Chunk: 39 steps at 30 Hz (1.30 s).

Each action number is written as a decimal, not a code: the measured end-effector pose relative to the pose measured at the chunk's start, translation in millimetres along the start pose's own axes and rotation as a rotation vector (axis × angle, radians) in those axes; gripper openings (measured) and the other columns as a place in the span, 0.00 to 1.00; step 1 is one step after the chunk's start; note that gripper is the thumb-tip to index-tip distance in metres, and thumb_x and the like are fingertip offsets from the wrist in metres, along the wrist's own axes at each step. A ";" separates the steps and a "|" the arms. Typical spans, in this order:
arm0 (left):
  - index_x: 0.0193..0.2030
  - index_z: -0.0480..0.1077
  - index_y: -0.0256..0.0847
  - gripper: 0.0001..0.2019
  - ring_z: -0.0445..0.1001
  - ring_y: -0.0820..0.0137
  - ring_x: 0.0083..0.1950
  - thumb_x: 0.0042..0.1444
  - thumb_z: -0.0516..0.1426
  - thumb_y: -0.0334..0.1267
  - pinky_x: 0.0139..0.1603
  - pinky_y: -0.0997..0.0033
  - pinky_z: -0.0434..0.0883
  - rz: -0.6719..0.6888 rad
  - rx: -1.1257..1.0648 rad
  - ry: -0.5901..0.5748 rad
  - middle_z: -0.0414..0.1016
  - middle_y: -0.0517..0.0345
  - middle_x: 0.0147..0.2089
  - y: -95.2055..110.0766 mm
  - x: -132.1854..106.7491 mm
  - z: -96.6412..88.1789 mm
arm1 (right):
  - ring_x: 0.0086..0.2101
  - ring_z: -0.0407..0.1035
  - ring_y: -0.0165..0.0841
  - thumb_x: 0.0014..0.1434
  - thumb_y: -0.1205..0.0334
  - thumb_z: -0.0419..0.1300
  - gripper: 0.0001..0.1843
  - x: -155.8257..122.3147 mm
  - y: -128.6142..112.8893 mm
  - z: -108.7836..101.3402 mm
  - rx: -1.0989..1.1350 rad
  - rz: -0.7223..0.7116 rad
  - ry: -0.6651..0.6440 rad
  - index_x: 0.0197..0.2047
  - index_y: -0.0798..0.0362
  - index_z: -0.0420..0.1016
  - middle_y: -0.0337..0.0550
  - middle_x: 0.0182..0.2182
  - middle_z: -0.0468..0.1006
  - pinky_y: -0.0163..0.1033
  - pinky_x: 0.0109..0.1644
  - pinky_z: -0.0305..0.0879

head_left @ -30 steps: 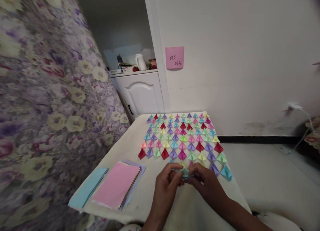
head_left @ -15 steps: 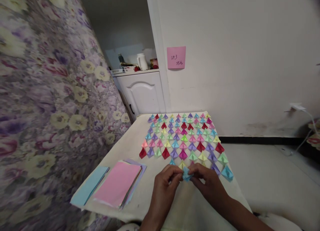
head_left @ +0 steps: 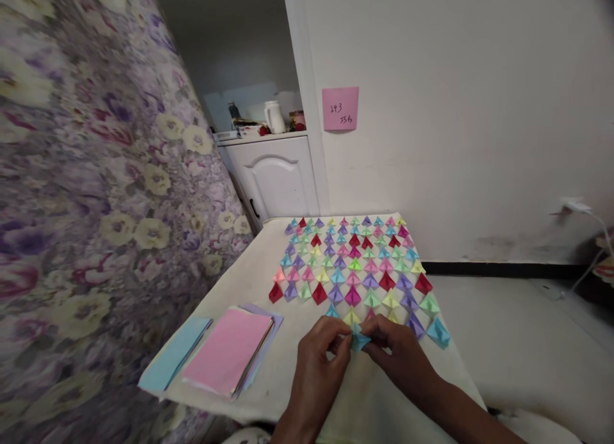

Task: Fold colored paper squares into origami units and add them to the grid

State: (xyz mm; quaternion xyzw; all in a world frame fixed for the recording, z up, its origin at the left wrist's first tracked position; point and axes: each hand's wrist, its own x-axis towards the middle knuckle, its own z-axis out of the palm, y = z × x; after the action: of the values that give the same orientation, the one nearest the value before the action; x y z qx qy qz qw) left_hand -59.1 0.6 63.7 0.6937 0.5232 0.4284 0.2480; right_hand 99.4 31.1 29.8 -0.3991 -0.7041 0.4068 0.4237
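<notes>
A small light-blue folded paper piece [head_left: 359, 340] is pinched between my two hands, just above the near side of the table. My left hand [head_left: 324, 354] grips its left edge between thumb and fingertips. On its right edge, the thumb and fingers of my right hand [head_left: 396, 345] are closed. My fingers cover part of the paper. Right beyond my hands lie rows of folded paper pieces [head_left: 353, 295] in red, purple, green, pink, yellow and blue. The nearest row is partly hidden behind my fingers.
At the table's left lie a pink-topped paper stack [head_left: 229, 351] and a blue paper stack [head_left: 175, 354]. A floral curtain [head_left: 110, 239] hangs along the left. A white cabinet [head_left: 273, 178] and a wall with a pink note [head_left: 340, 109] stand behind the table [head_left: 230, 290].
The blue paper piece has tilted and changed shape slightly between my fingers, showing a flatter face. Both hands stay in nearly the same place; the view has shifted a little.
</notes>
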 end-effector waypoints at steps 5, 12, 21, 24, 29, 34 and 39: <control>0.31 0.69 0.41 0.07 0.68 0.72 0.32 0.53 0.51 0.28 0.30 0.76 0.62 -0.029 0.004 0.020 0.69 0.59 0.32 -2.0 -0.4 1.9 | 0.29 0.68 0.30 0.53 0.68 0.57 0.02 0.3 -4.2 -0.9 0.109 0.047 -0.069 0.31 0.53 0.70 0.37 0.27 0.74 0.33 0.33 0.63; 0.30 0.70 0.41 0.07 0.67 0.71 0.30 0.53 0.51 0.30 0.29 0.76 0.61 -0.079 -0.003 0.017 0.69 0.60 0.31 -1.5 -0.4 5.3 | 0.29 0.68 0.31 0.55 0.66 0.55 0.03 -1.4 -1.9 -1.7 0.185 0.077 -0.100 0.33 0.53 0.70 0.38 0.27 0.73 0.34 0.33 0.63; 0.29 0.66 0.41 0.06 0.65 0.73 0.29 0.51 0.51 0.28 0.28 0.76 0.60 -0.102 0.058 0.042 0.65 0.60 0.30 -2.4 -1.6 13.0 | 0.25 0.64 0.29 0.54 0.66 0.56 0.03 -2.7 3.3 7.1 -0.014 0.042 0.028 0.29 0.54 0.68 0.36 0.23 0.70 0.32 0.28 0.59; 0.29 0.66 0.41 0.06 0.65 0.73 0.28 0.50 0.51 0.27 0.28 0.76 0.60 -0.118 0.042 0.049 0.64 0.61 0.29 -3.1 -1.5 14.3 | 0.25 0.64 0.29 0.54 0.66 0.55 0.03 -3.5 2.7 7.2 -0.007 0.040 0.027 0.29 0.54 0.67 0.37 0.23 0.71 0.32 0.29 0.60; 0.29 0.66 0.40 0.05 0.64 0.74 0.27 0.50 0.51 0.28 0.26 0.76 0.59 -0.160 0.002 0.059 0.64 0.63 0.28 -2.4 -0.9 14.5 | 0.26 0.66 0.29 0.55 0.64 0.55 0.04 -3.9 2.4 6.8 0.019 0.046 0.019 0.29 0.53 0.67 0.38 0.25 0.72 0.33 0.30 0.62; 0.28 0.66 0.40 0.05 0.65 0.73 0.27 0.50 0.51 0.30 0.26 0.76 0.60 -0.204 -0.032 0.081 0.66 0.62 0.27 -5.4 -1.5 12.9 | 0.27 0.67 0.30 0.55 0.63 0.56 0.04 -3.9 5.7 6.0 0.004 0.045 0.019 0.29 0.53 0.66 0.38 0.25 0.72 0.34 0.31 0.63; 0.30 0.67 0.39 0.06 0.70 0.71 0.28 0.52 0.49 0.32 0.30 0.73 0.66 -0.326 -0.285 0.047 0.70 0.61 0.25 -12.3 -1.2 11.6 | 0.28 0.69 0.32 0.55 0.62 0.56 0.04 -4.3 5.4 5.1 0.032 0.061 0.025 0.30 0.52 0.67 0.39 0.26 0.74 0.35 0.32 0.64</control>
State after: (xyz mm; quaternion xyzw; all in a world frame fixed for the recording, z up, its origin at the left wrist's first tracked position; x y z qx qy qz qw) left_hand -55.6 4.7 47.6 0.5477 0.5683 0.4683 0.3971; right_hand 97.3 27.9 22.1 -0.4186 -0.6799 0.4256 0.4260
